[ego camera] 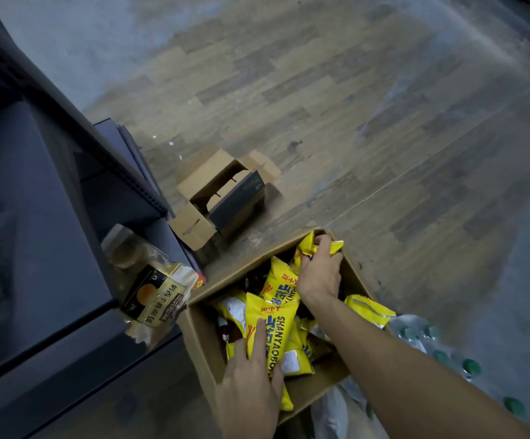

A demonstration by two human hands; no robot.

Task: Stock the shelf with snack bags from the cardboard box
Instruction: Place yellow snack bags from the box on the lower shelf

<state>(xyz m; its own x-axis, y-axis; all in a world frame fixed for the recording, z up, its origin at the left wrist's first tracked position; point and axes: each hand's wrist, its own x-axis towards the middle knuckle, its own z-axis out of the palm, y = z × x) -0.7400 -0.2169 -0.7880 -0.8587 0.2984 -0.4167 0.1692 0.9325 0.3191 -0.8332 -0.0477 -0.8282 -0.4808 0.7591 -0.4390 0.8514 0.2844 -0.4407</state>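
An open cardboard box (200, 340) stands on the floor at the lower middle, holding several yellow snack bags (281, 285). My right hand (319, 274) reaches into the far corner of the box and grips a yellow bag (305, 248) there. At the near side, my left hand (251, 384) holds another yellow snack bag (273, 327) with the fingers and thumb around its lower part. The dark shelf (45, 248) runs along the left.
A bread package (153, 289) lies on the shelf edge beside the box. A smaller open cardboard box (219, 198) sits on the wooden floor farther away. A plastic-wrapped pack of green-capped bottles (447, 356) lies at the right of the box.
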